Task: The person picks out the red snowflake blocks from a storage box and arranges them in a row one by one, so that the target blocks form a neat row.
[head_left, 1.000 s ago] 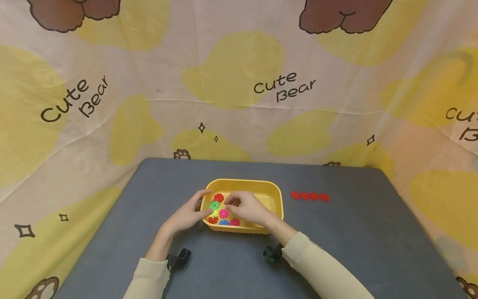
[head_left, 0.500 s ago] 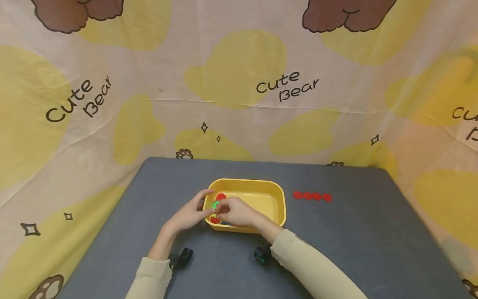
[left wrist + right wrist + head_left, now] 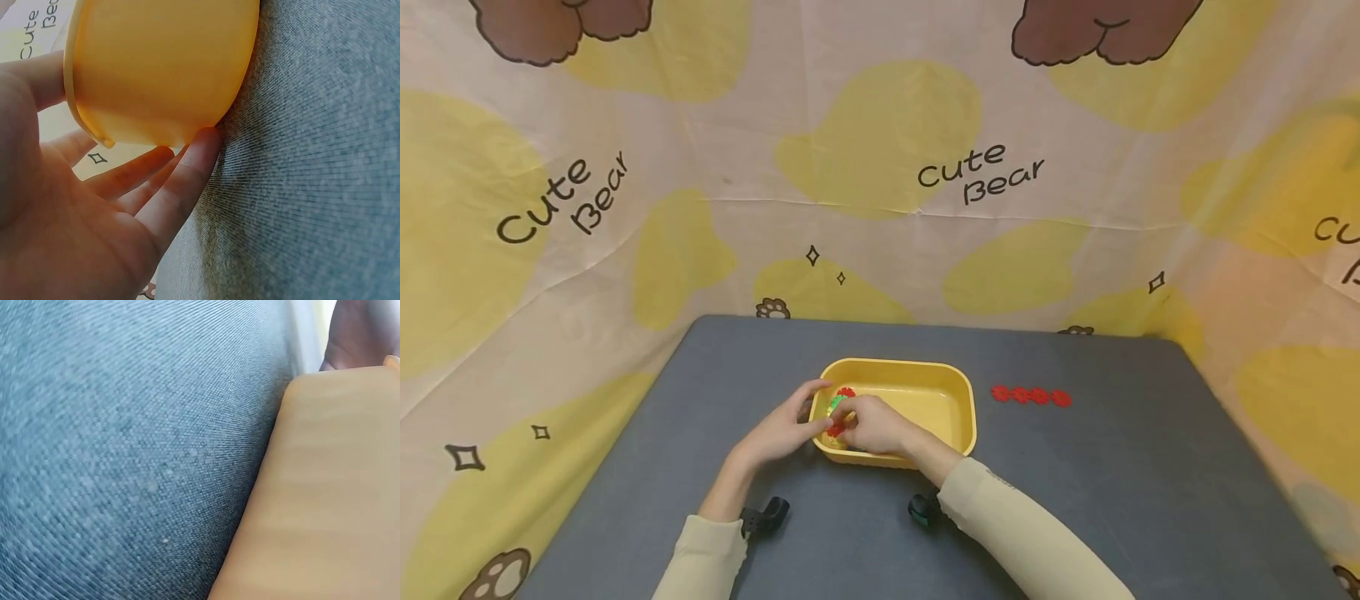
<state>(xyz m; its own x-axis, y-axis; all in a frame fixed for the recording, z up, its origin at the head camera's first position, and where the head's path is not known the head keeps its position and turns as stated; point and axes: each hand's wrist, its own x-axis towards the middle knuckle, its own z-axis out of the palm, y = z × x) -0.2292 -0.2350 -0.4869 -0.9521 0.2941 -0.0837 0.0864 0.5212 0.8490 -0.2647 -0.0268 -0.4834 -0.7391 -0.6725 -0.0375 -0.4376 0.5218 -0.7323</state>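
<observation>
A yellow plastic basin (image 3: 925, 404) stands on the table with small notched snowflake discs at its left end. My left hand (image 3: 782, 427) grips that end, its thumb over the rim and its fingers against the outer wall (image 3: 162, 69). Inside, my right hand (image 3: 880, 427) has thumb and index finger closed on a red snowflake disc (image 3: 835, 430). Just beyond the fingertips lie a green disc (image 3: 837, 402) and another red disc (image 3: 846, 392). My right hand covers the discs lower in the basin. The right wrist view shows mainly the basin's outside (image 3: 331, 481) and a partly visible hand.
A row of several red snowflake discs (image 3: 1030, 395) lies on the grey tabletop (image 3: 1097, 483), right of the basin. Behind the table hangs a patterned cloth (image 3: 865, 150). Black straps with small devices (image 3: 766, 517) are worn on both wrists.
My right hand has moved left and down inside the basin, covering pink and blue discs seen earlier. A red disc now shows at its fingertips. My left hand keeps its hold on the basin.
</observation>
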